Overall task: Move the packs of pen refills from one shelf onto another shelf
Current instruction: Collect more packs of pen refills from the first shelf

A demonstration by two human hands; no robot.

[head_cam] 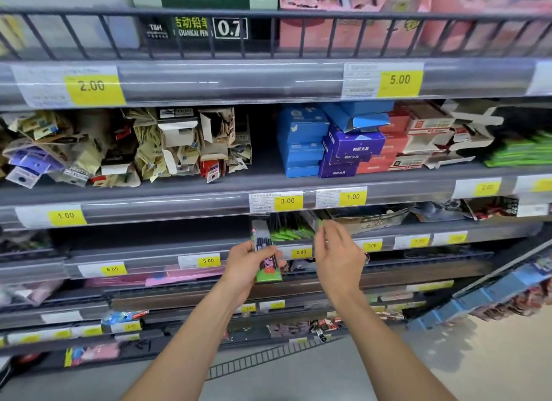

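Note:
My left hand (248, 266) grips a pack of pen refills (266, 252), a clear sleeve of dark refills with a green cartoon card at its lower end, held upright in front of the shelf edge. My right hand (337, 251) reaches toward the shelf just right of it, and its fingertips pinch the green end of another pack (319, 222). More green refill packs (291, 233) lie on that shelf between my two hands. A second heap of green packs (522, 152) lies on the shelf above, at the far right.
The shelf above holds crumpled paper packs (119, 149) at the left, and blue, purple and red boxes (343, 143) in the middle. A torn cardboard box (367, 219) sits right of my right hand. Price strips (288, 201) line every shelf edge. A slanted rack (493, 293) juts out at the lower right.

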